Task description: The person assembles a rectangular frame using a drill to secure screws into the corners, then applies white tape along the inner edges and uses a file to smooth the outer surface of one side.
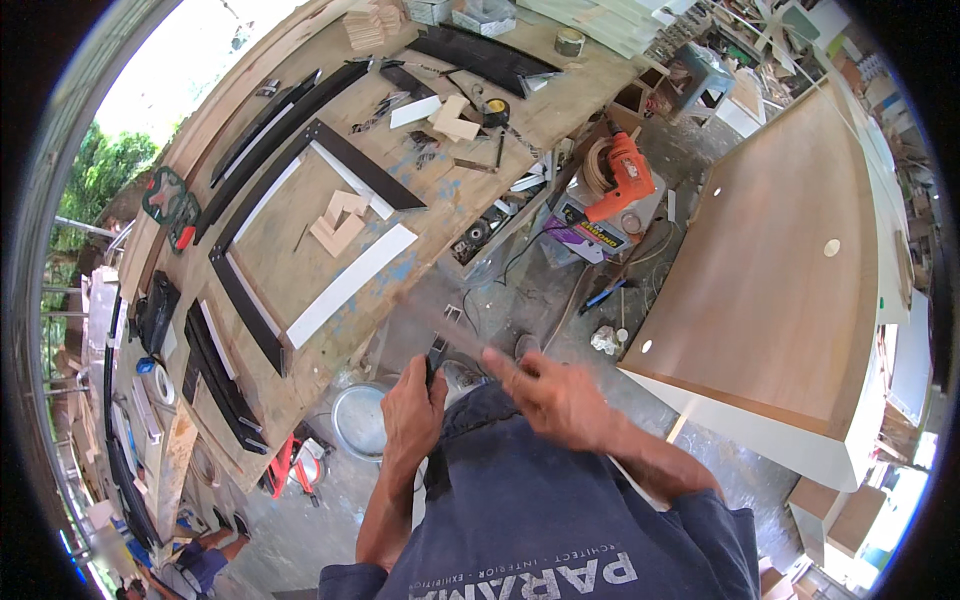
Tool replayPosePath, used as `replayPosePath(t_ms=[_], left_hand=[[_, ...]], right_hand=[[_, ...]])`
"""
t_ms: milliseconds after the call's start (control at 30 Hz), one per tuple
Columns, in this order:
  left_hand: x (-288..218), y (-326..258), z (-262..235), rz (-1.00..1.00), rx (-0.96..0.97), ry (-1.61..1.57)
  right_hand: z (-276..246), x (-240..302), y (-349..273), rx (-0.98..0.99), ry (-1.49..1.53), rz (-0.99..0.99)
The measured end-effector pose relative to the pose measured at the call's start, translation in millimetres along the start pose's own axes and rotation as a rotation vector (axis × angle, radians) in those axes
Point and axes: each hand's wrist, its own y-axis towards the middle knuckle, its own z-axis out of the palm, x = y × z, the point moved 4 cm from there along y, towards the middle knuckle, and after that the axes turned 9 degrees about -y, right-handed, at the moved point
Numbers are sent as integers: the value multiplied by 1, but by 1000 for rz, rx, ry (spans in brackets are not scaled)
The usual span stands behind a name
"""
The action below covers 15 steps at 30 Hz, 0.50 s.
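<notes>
In front of my torso, my left hand point(412, 412) is closed around a dark-handled tool point(436, 357) with a pale metallic end that points away from me. My right hand point(560, 400) grips a long, narrow brownish stick point(445, 328), smeared by motion. That stick slants up and left from my fingers, passing close to the tool in the picture; whether they touch I cannot tell. Just beyond both hands lies the edge of the wooden workbench point(385, 265). A white strip point(350, 285) rests on it beside a black frame piece point(245, 300).
Small wooden blocks point(338, 225) and a tape measure point(495, 112) lie on the bench. An orange power drill point(622, 175) sits on a container to the right. A large wooden panel point(770, 260) stands farther right. A round bucket point(358, 422) is on the floor by my left arm.
</notes>
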Motion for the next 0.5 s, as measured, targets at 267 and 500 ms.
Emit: replayPosePath(t_ms=[267,500], left_hand=[[-7,-8,8,40,-4,-22],[-14,35,-28,164,-337,-268]], right_hand=[[40,-62,70,-275,-71,178],[5,-56,49,-434,448,266]])
